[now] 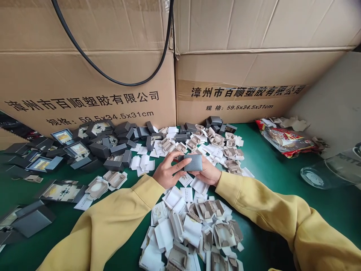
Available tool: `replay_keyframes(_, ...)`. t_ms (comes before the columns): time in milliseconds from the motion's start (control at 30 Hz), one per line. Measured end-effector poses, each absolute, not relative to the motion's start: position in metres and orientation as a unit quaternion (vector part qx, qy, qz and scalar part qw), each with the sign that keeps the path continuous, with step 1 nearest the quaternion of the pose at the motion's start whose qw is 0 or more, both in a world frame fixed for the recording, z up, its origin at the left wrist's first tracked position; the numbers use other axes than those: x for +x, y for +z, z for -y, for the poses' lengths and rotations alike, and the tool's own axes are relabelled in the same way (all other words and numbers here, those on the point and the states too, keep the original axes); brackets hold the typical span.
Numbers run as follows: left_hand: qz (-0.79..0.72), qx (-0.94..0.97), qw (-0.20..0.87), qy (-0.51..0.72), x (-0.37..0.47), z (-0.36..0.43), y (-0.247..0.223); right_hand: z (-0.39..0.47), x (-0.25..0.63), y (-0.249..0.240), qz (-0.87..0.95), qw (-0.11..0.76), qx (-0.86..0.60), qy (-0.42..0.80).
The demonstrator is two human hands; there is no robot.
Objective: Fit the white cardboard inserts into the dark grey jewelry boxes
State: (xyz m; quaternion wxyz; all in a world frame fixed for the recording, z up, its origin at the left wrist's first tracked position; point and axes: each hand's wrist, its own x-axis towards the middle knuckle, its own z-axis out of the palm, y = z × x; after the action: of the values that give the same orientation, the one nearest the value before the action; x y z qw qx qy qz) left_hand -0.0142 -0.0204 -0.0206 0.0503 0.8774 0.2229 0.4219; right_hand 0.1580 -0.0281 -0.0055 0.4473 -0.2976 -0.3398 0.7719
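Between my two hands is a small dark grey box (193,163), held up over the middle of the green table. My left hand (170,171) grips its left end, thumb and fingers closed on it. My right hand (207,169) wraps it from behind and the right; most of its fingers are hidden by the box. Below my hands lies a heap of white and grey-brown folded card inserts (192,229). More card inserts (217,141) are spread just beyond my hands.
Dark grey boxes (100,150), several of them open, crowd the table's left side. Large cardboard cartons (113,75) stand along the back, with a black cable (126,83) hanging before them. A red plastic packet (287,137) and a clear glass jar (332,169) are at right.
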Motion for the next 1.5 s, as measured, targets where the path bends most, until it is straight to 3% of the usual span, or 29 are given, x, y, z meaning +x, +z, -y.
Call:
replay_keyframes(200, -0.243, 0.865, 0.004, 0.439, -0.016, 0.022, -0.021, 0.027, 0.158, -0.009, 0.366, 0.484, -0.301, 0.736)
replay_keyframes(400, -0.229, 0.872, 0.015, 0.432, -0.019, 0.020, -0.017, 0.021, 0.167, -0.011, 0.460, 0.426, -0.260, 0.735)
replay_keyframes(700, -0.231, 0.869, 0.002, 0.438, -0.017, 0.021, -0.021, 0.023, 0.162, -0.011, 0.523, 0.485, -0.327, 0.620)
replay_keyframes(900, -0.319, 0.845, -0.019, 0.428, -0.019, 0.022, -0.018, 0.017, 0.166, -0.018, 0.626, 0.464, -0.450, 0.436)
replay_keyframes(1067, -0.392, 0.826, -0.024, 0.405, -0.022, 0.015, -0.012, 0.017, 0.169, -0.019, 0.717, 0.450, -0.466, 0.256)
replay_keyframes(1233, -0.494, 0.794, -0.047, 0.351, -0.035, 0.005, 0.016, 0.017, 0.168, -0.022, 0.742, 0.441, -0.451, 0.228)
replay_keyframes(1500, -0.642, 0.697, -0.012, 0.319, -0.073, -0.014, 0.047, 0.020, 0.168, -0.023, 0.791, 0.356, -0.438, 0.235)
